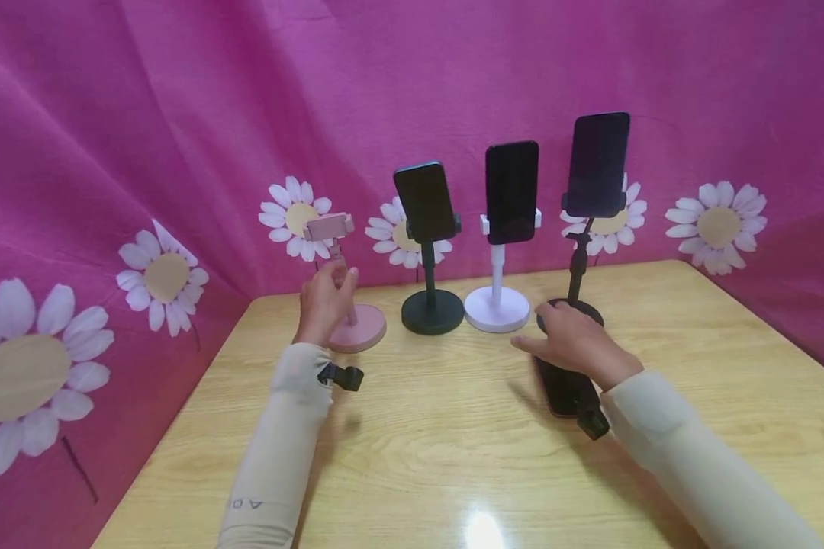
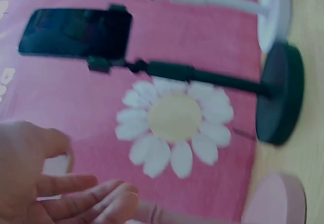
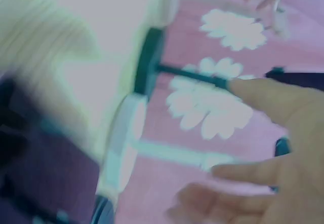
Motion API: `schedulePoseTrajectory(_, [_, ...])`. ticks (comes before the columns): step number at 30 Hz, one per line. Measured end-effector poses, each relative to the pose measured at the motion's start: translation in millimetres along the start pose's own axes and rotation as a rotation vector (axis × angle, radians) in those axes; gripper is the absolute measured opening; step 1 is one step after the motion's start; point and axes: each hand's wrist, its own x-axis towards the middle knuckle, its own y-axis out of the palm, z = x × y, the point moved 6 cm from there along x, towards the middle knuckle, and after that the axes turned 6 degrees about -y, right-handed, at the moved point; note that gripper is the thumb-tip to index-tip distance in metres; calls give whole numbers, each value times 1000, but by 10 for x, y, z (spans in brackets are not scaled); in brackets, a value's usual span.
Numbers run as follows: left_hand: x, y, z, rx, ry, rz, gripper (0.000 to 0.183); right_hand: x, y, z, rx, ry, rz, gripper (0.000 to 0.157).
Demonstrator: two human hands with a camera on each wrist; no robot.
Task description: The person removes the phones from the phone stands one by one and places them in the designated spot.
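Note:
In the head view, my left hand (image 1: 326, 301) is at the pole of a pink phone stand (image 1: 360, 329) whose holder carries no phone. In the left wrist view, the thumb of my left hand (image 2: 66, 188) is apart from its loosely bent fingers, beside the pink pole (image 2: 172, 215); contact is unclear. My right hand (image 1: 577, 339) hovers with spread fingers above a dark phone (image 1: 564, 393) lying on the table. Part of that phone is hidden under the hand and wrist. In the blurred right wrist view, the right hand (image 3: 273, 153) holds nothing visible.
Right of the pink stand stand a black stand (image 1: 432, 313), a white stand (image 1: 497, 309) and another black stand (image 1: 578, 267), each with an upright phone. A pink flowered cloth (image 1: 412, 69) hangs behind the wooden table (image 1: 412, 457).

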Motion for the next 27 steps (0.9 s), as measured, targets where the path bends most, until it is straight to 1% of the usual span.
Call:
schedulePoseTrajectory(2, [-25,-13,-97,-86,44,-12,46,45,-90,176,95,-84,-91,71])
schedulePoseTrajectory(5, [-72,-8,-221,-261,71,1,48,121,-163,412,254,-191,-181,73])
schedulePoseTrajectory(9, [-113,76,-364,-487,109,74,50,255,-218,633,445,-272,-273,79])
schedulePoseTrajectory(11, [-124,147,-440,-565,145,121,49,338,-238,704,527,-284,-309,81])
schedulePoseTrajectory(13, [-136,229,-516,-602,177,164,48,436,-246,750,605,-276,-333,84])
schedulePoseTrajectory(15, [-138,320,-587,-623,205,207,47,546,-239,779,652,-258,-341,89])
schedulePoseTrajectory(16, [-135,369,-615,-627,208,234,46,602,-234,788,668,-243,-339,92])
schedulePoseTrajectory(19, [-106,503,-674,-651,185,315,46,771,-216,789,705,-185,-329,100])
schedulePoseTrajectory(21, [-70,573,-704,-674,162,359,49,883,-207,779,728,-164,-324,103])
schedulePoseTrajectory(23, [-35,621,-730,-691,142,382,52,986,-195,771,769,-154,-318,104])
schedulePoseTrajectory(27, [42,702,-790,-728,149,396,55,1160,-170,766,842,-173,-332,102])
